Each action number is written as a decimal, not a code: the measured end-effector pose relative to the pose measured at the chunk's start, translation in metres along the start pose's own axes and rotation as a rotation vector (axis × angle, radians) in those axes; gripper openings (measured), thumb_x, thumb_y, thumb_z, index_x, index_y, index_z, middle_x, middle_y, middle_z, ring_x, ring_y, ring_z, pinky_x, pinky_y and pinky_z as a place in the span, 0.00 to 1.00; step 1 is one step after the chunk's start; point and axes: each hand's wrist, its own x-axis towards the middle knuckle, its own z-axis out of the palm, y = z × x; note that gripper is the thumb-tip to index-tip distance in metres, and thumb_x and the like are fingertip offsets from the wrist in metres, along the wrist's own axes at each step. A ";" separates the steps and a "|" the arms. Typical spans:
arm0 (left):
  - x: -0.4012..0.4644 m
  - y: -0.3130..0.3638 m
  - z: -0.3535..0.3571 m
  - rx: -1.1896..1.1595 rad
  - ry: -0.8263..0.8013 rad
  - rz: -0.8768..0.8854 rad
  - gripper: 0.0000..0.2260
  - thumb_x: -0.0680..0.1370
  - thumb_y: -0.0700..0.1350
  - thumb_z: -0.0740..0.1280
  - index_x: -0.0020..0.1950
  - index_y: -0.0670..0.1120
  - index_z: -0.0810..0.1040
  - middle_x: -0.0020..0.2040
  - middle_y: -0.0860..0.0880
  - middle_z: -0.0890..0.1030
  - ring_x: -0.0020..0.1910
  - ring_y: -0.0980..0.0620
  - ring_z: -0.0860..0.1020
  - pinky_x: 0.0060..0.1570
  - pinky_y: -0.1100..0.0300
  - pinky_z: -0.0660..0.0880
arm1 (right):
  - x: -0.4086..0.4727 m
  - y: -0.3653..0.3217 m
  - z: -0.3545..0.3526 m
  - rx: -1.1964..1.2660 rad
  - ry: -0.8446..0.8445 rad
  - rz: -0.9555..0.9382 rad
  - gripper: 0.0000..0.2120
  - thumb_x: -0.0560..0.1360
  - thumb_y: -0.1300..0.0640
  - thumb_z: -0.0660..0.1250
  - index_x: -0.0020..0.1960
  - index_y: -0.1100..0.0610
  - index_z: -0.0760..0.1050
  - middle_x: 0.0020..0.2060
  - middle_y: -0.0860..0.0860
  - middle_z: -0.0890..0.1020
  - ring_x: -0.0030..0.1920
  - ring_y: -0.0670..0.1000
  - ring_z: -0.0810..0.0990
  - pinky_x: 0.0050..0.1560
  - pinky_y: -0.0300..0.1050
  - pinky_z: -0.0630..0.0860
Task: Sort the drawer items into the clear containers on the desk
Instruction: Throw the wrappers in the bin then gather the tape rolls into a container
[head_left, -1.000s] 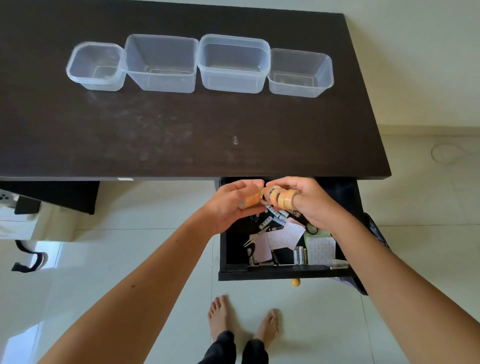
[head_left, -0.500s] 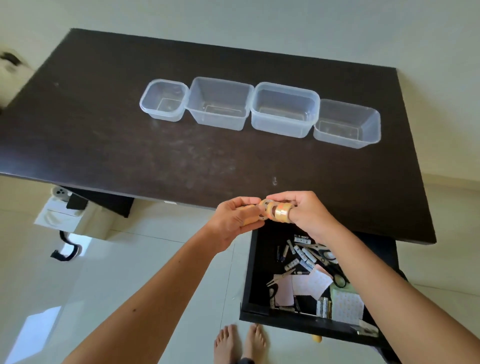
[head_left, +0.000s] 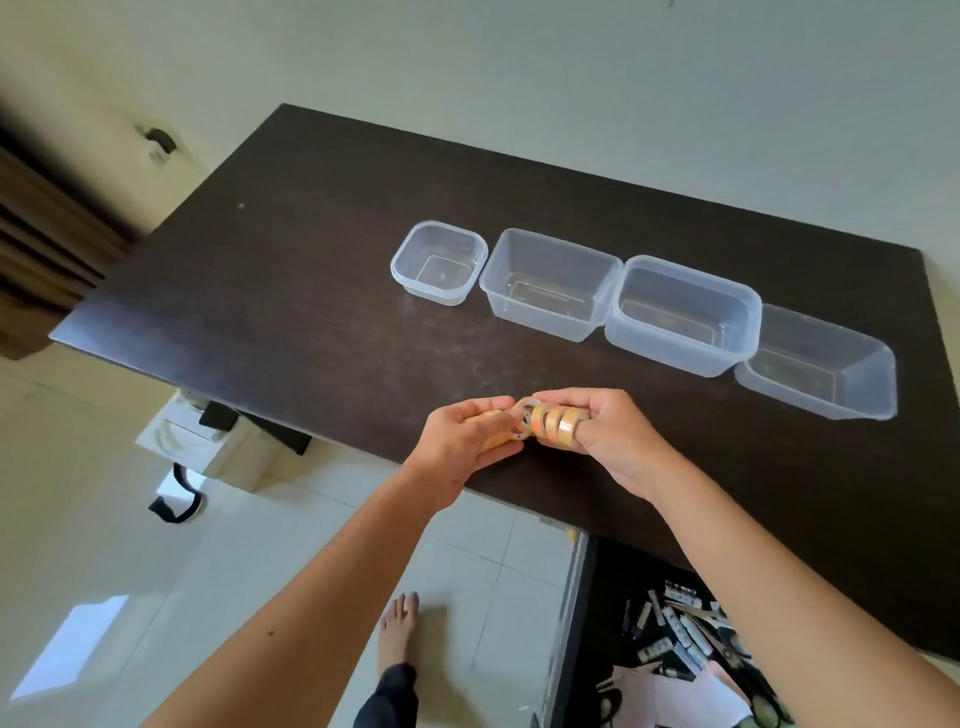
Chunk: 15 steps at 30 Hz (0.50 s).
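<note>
The right hand (head_left: 613, 436) is closed around a short stack of small tape rolls (head_left: 553, 425), glossy amber rings set side by side like coins on edge, with its fingers curled over the top of them. The left hand (head_left: 467, 441), at nine o'clock from the rolls and touching them, pinches the near end of the same stack, thumb and fingers folded tight on one more orange roll. Since the earlier pictures both hands have risen from above the open drawer (head_left: 675, 649) and now hang over the front edge of the desk (head_left: 311, 291); the view has swung too, so the drawer that lay straight below the hands now sits at five o'clock from them, low in the corner.

The desk is a dark brown slab with a dull, faintly smeared wood-grain face. At twelve to two o'clock from the hands stands a row of four clear containers (head_left: 550, 283), thin frosted plastic with rounded corners and rolled rims: one small square tub, then three longer rectangular ones, each touching the next. Nothing shows inside any of them. The drawer is black inside and holds a loose litter of batteries, clips, scissors and pale paper squares. Pale glossy floor tiles (head_left: 130, 571) lie at seven o'clock.
</note>
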 end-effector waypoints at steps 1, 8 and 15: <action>0.006 0.009 -0.007 -0.009 0.005 0.005 0.14 0.76 0.38 0.76 0.61 0.36 0.81 0.56 0.38 0.86 0.55 0.43 0.86 0.58 0.48 0.83 | 0.009 -0.007 0.006 0.008 -0.001 -0.008 0.17 0.77 0.66 0.75 0.62 0.51 0.86 0.61 0.49 0.86 0.63 0.50 0.84 0.64 0.53 0.83; 0.047 0.080 -0.053 0.003 -0.008 0.010 0.16 0.75 0.39 0.77 0.61 0.36 0.81 0.55 0.38 0.86 0.54 0.44 0.87 0.55 0.50 0.84 | 0.064 -0.069 0.051 0.025 0.086 -0.025 0.15 0.77 0.61 0.76 0.63 0.53 0.86 0.57 0.47 0.87 0.58 0.47 0.86 0.60 0.45 0.84; 0.089 0.162 -0.081 0.058 -0.030 0.068 0.14 0.75 0.39 0.77 0.58 0.36 0.82 0.56 0.38 0.86 0.53 0.45 0.87 0.54 0.51 0.84 | 0.127 -0.130 0.080 0.064 0.202 -0.017 0.14 0.75 0.56 0.80 0.59 0.52 0.87 0.53 0.48 0.88 0.53 0.48 0.88 0.58 0.46 0.85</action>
